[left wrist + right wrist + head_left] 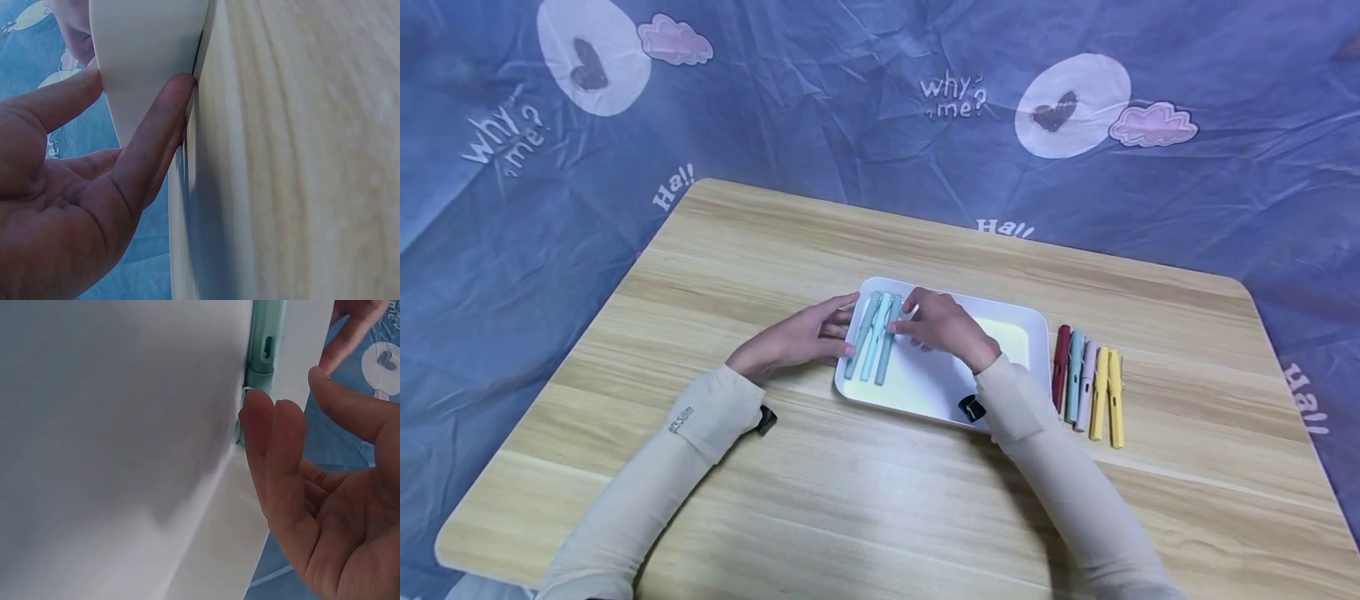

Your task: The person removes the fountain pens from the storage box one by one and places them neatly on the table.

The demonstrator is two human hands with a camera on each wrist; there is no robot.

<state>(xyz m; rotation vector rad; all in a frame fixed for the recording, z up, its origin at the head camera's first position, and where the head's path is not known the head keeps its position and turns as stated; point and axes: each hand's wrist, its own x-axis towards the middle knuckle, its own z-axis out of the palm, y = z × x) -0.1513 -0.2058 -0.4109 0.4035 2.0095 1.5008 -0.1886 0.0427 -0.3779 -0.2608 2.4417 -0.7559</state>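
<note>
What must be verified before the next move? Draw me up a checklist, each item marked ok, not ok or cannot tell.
1. White tray on the table: ok.
2. Left hand at the tray: ok, thumb and fingers touch its left end.
3. Three blue-green pens side by side in the tray: ok, at its left end.
4. Right hand off those pens: cannot tell, its fingertips overlap the rightmost one in view.
5. Room in the tray: ok, bare floor to the right of the pens.
6. Every pen inside the tray: not ok, five pens (dark red, blue, lilac, two yellow) lie outside, to its right.
</note>
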